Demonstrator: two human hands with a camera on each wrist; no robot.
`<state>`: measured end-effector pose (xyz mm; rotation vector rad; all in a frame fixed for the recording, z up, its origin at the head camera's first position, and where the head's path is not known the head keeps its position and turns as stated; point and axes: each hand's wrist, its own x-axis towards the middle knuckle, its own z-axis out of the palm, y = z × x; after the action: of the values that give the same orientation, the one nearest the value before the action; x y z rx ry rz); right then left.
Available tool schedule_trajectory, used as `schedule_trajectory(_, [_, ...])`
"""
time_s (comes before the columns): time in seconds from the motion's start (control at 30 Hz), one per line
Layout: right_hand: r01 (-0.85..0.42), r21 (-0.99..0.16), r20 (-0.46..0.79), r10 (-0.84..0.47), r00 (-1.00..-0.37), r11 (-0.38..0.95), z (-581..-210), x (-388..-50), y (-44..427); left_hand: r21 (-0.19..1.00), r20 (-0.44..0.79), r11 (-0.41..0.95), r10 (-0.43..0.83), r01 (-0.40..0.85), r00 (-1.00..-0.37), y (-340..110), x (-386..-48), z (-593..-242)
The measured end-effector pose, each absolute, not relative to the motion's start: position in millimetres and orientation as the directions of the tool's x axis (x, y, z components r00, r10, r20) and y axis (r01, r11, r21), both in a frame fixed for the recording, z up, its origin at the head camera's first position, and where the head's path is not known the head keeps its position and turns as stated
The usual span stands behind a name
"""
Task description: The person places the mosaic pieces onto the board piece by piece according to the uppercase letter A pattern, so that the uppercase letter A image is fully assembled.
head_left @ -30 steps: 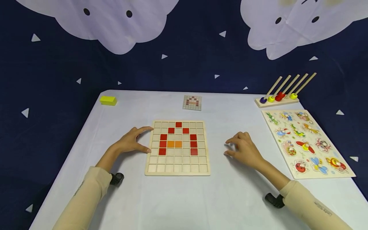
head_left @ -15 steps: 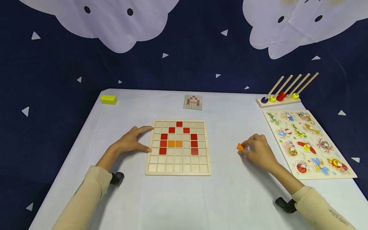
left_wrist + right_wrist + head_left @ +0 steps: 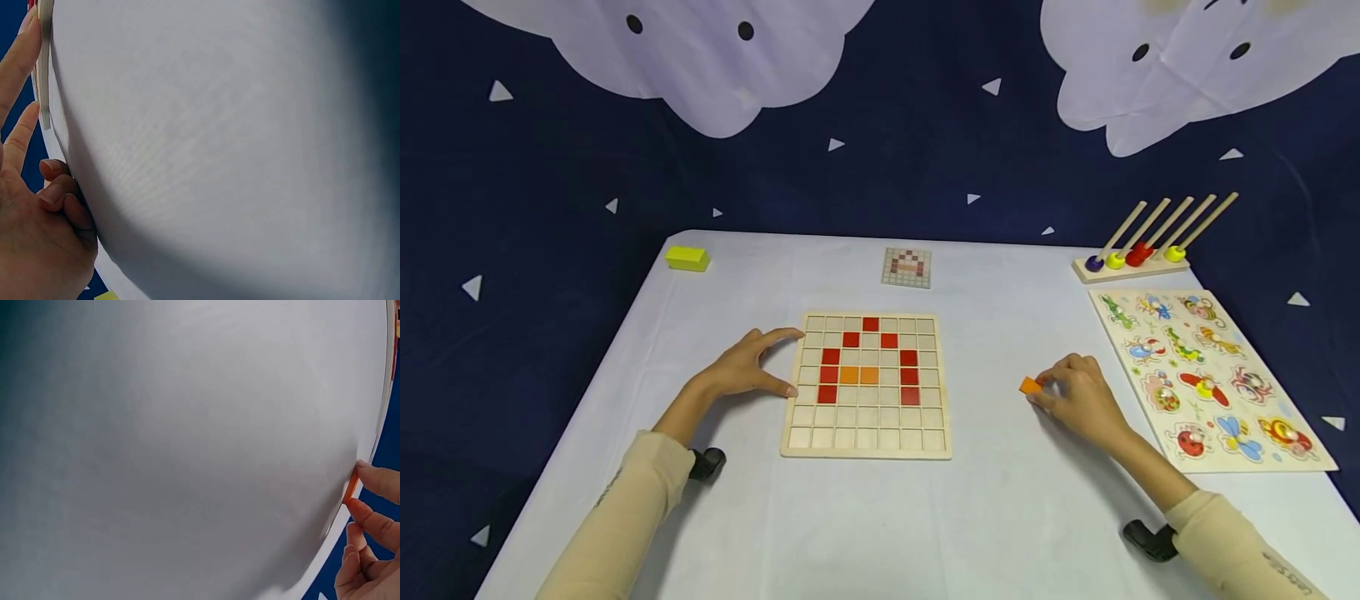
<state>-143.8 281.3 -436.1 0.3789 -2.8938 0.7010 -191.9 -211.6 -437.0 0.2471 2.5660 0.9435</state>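
A square wooden grid board lies in front of me, with red tiles in an arch shape and two orange tiles side by side inside it. My left hand touches the board's left edge with thumb and index finger spread apart; in the left wrist view its other fingers are curled. To the right of the board, my right hand pinches a small orange tile between thumb and index finger, low over the table. The right wrist view shows this orange tile edge-on between the fingertips.
Behind the board lies a small pattern card. A yellow block stands at the back left. On the right are a peg stand with coloured beads and an insect puzzle board. White cloth covers the table.
One second ago my right hand was nearer the board, with no tile visible in it. It has moved right and now pinches an orange tile. My left hand stays at the board's edge.
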Motion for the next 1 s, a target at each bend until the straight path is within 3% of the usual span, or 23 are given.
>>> schedule_trajectory(0.43, [-0.336, -0.435, 0.236, -0.254, -0.938, 0.835, -439, -151, 269, 0.645, -0.309, 0.764, 0.292, 0.026, -0.905, -211, -194, -438])
schedule_trajectory(1.0, [-0.421, -0.49, 0.176, -0.387, -0.905, 0.763, -433, -169, 194, 0.658, -0.304, 0.753, 0.288, 0.019, -0.908, -211, -192, -437])
